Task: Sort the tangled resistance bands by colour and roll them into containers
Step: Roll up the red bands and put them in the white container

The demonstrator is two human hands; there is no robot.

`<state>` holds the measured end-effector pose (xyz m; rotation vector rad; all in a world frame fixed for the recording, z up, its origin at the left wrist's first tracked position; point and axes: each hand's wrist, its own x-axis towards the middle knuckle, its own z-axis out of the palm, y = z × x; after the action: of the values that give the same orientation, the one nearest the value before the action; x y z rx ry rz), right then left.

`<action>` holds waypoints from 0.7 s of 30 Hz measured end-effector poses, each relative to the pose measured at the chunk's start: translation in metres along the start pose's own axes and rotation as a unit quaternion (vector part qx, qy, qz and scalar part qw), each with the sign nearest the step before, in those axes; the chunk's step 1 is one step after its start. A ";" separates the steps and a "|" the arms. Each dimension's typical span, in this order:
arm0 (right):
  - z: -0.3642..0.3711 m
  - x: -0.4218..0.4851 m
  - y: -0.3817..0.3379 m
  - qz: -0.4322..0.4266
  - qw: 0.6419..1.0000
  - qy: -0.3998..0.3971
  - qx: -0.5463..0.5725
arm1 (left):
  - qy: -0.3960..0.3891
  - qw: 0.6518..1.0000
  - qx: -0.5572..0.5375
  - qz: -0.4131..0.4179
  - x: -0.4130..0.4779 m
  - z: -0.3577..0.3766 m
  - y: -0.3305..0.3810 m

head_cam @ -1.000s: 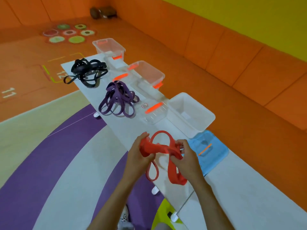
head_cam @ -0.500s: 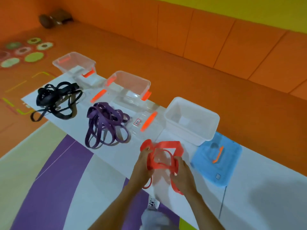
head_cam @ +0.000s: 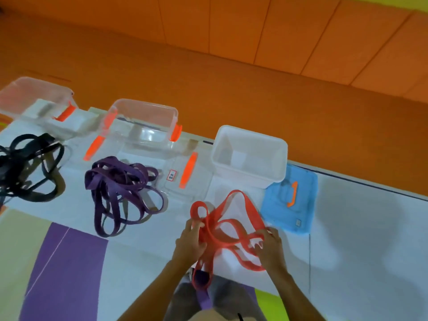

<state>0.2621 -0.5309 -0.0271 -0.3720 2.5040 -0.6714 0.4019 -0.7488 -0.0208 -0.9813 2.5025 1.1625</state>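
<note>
I see black bands cropped by the left frame edge, left hand and right hand gripping the red band before the white bin, one loop drooping past the table edge, tabletop running wide rightward.

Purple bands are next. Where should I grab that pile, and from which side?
Probably pinch the purple bands from above at the dense cluster on the pile's far side; the loose loops splay toward you, so they should hang free.

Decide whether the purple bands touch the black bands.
Apart. The head view shows bare white table between the purple bands and the black bands.
</note>
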 end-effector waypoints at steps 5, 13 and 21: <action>0.010 -0.018 -0.002 0.062 0.993 0.078 0.056 | -0.036 0.999 0.036 0.013 0.008 -0.004 -0.014; 0.018 -0.042 -0.007 0.036 0.994 0.087 -0.050 | -0.055 0.995 0.052 0.057 0.006 0.005 -0.017; 0.001 -0.044 -0.023 -0.001 0.988 0.146 0.045 | -0.159 0.969 0.174 0.071 -0.004 -0.021 0.008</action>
<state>0.3024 -0.5340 0.0027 -0.2577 2.7347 -0.8916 0.4014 -0.7585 -0.0002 -0.4902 2.4255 0.7948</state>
